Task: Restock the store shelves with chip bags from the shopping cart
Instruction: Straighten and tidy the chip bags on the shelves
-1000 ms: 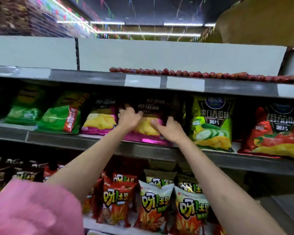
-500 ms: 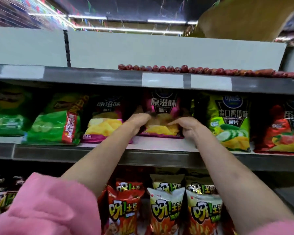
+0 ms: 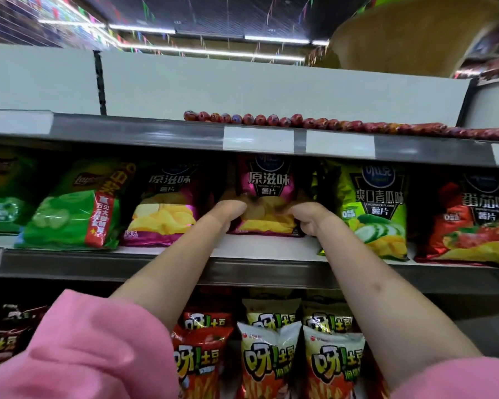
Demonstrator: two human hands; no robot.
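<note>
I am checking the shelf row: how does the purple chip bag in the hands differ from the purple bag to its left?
The held purple bag sits further back on the shelf; the left purple bag sits near the front. Both hands grip the held one; nothing touches the other. Both share the same purple design.

A shop aisle. Metal shelves [image 3: 162, 264] with blank price labels [image 3: 258, 138] on the front rails, stocked with rows of chip bags [image 3: 372, 208] and snack packs [image 3: 271, 352]; strip lights [image 3: 208, 53] and coloured bunting [image 3: 147, 10] overhead.
</note>
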